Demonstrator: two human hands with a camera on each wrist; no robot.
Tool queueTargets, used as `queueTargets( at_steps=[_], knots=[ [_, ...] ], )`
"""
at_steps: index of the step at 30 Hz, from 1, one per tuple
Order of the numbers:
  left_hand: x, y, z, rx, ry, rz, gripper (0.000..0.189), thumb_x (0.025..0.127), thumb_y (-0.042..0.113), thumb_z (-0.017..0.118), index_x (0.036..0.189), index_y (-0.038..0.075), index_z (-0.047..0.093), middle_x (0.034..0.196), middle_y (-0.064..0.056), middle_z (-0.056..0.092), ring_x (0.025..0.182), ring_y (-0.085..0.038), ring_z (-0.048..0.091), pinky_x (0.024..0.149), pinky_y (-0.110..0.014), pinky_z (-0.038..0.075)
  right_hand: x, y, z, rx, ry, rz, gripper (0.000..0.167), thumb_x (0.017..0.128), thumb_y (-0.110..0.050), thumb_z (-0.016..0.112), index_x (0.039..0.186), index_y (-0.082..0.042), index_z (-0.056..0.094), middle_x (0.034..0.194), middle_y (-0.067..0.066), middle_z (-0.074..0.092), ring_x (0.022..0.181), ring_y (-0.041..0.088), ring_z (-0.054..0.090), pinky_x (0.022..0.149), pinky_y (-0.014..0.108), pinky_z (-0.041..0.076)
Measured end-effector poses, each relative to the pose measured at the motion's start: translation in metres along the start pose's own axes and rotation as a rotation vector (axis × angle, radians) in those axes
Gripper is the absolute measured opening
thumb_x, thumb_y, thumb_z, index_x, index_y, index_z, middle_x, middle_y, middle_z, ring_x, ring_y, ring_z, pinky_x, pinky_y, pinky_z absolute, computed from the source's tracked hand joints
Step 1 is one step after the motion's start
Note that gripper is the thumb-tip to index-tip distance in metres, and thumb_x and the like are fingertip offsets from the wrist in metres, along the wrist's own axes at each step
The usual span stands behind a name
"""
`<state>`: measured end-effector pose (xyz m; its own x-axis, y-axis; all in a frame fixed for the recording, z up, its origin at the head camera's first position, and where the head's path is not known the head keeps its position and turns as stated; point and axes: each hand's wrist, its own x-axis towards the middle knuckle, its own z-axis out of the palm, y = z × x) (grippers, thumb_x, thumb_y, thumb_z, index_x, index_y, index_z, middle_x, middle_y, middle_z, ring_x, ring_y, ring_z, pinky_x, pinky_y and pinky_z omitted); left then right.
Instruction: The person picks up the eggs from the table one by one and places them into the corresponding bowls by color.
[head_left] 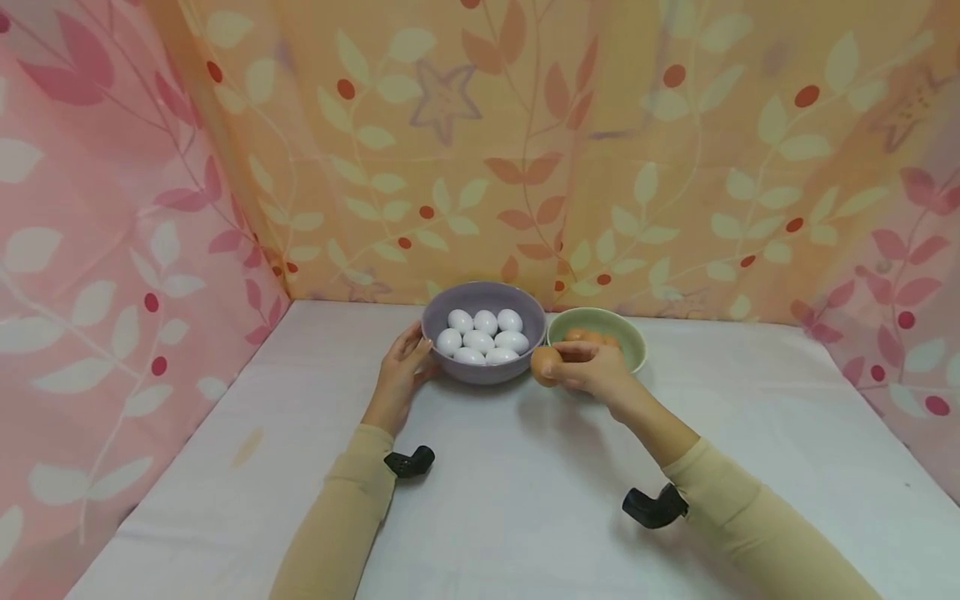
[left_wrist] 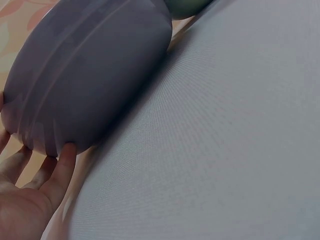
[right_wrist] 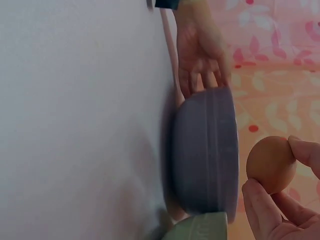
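Observation:
A purple bowl [head_left: 485,372] holds several white eggs [head_left: 478,342]. My left hand [head_left: 401,372] is at the bowl's left side, its fingertips resting on the outer wall; in the left wrist view those fingers [left_wrist: 61,172] look fairly straight against the purple bowl [left_wrist: 95,75]. My right hand [head_left: 600,372] pinches a brown egg [head_left: 545,366] between thumb and fingertips, in front of where the two bowls meet. In the right wrist view the brown egg [right_wrist: 271,165] appears above the purple bowl's rim level. Behind that hand, a green bowl [head_left: 636,337] contains several brown eggs [head_left: 588,335], partly hidden.
Both bowls stand side by side near the back of a table with a white cloth [head_left: 495,492]. A patterned orange curtain [head_left: 480,208] hangs right behind them, with pink cloth [head_left: 112,250] on the left. Black camera mounts [head_left: 654,507] stick out from both wrists.

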<state>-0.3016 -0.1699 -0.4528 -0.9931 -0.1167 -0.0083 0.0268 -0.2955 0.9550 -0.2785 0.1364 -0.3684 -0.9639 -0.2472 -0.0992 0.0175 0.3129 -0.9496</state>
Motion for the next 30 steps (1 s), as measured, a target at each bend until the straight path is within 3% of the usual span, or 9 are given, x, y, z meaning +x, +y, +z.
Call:
queueTargets(
  at_steps=[5, 9, 13, 18, 23, 30],
  knots=[
    [0.000, -0.001, -0.001, 0.005, -0.003, 0.000, 0.052, 0.103, 0.018, 0.055, 0.152, 0.018, 0.039, 0.160, -0.003, 0.037, 0.143, -0.022, 0.041, 0.111, -0.050, 0.043, 0.010, -0.002, -0.007, 0.033, 0.030, -0.005, 0.057, 0.088, -0.015, 0.074, 0.137, 0.007, 0.055, 0.138, 0.024, 0.058, 0.092, -0.001, 0.064, 0.082, 0.014, 0.056],
    [0.000, -0.001, -0.002, 0.011, 0.003, -0.002, 0.053, 0.102, 0.019, 0.055, 0.153, 0.018, 0.039, 0.160, -0.002, 0.036, 0.143, -0.021, 0.041, 0.111, -0.049, 0.044, 0.019, -0.005, -0.015, 0.018, 0.068, 0.044, 0.059, 0.089, -0.023, 0.075, 0.139, 0.000, 0.055, 0.139, 0.020, 0.058, 0.087, -0.002, 0.065, 0.083, 0.019, 0.057],
    [0.001, 0.000, -0.001, 0.014, 0.012, -0.004, 0.053, 0.102, 0.019, 0.057, 0.152, 0.018, 0.039, 0.160, -0.002, 0.037, 0.142, -0.021, 0.042, 0.111, -0.048, 0.044, 0.028, -0.009, -0.023, -0.023, 0.118, 0.078, 0.058, 0.087, -0.029, 0.076, 0.137, -0.008, 0.059, 0.138, 0.015, 0.058, 0.099, 0.010, 0.064, 0.090, 0.032, 0.057],
    [0.000, 0.001, 0.000, 0.001, 0.010, -0.019, 0.053, 0.101, 0.018, 0.058, 0.152, 0.018, 0.040, 0.160, -0.003, 0.037, 0.142, -0.022, 0.042, 0.112, -0.049, 0.043, 0.039, -0.010, -0.032, -0.079, 0.163, 0.050, 0.058, 0.087, -0.034, 0.076, 0.137, -0.010, 0.060, 0.140, 0.013, 0.057, 0.123, 0.026, 0.052, 0.105, 0.040, 0.048],
    [-0.002, 0.001, -0.002, -0.008, 0.009, -0.009, 0.054, 0.101, 0.017, 0.058, 0.152, 0.017, 0.040, 0.160, -0.004, 0.037, 0.142, -0.022, 0.041, 0.111, -0.049, 0.043, 0.049, -0.007, -0.035, -0.080, 0.193, 0.042, 0.063, 0.085, -0.035, 0.078, 0.138, -0.008, 0.058, 0.140, 0.014, 0.059, 0.133, 0.028, 0.047, 0.116, 0.043, 0.038],
    [-0.001, -0.001, -0.001, -0.004, 0.001, -0.004, 0.054, 0.102, 0.018, 0.057, 0.152, 0.017, 0.039, 0.160, -0.004, 0.036, 0.144, -0.021, 0.040, 0.111, -0.047, 0.044, 0.059, -0.004, -0.040, -0.171, 0.202, 0.046, 0.063, 0.085, -0.032, 0.077, 0.139, -0.008, 0.057, 0.143, 0.014, 0.056, 0.132, 0.030, 0.047, 0.109, 0.047, 0.045]
  ],
)
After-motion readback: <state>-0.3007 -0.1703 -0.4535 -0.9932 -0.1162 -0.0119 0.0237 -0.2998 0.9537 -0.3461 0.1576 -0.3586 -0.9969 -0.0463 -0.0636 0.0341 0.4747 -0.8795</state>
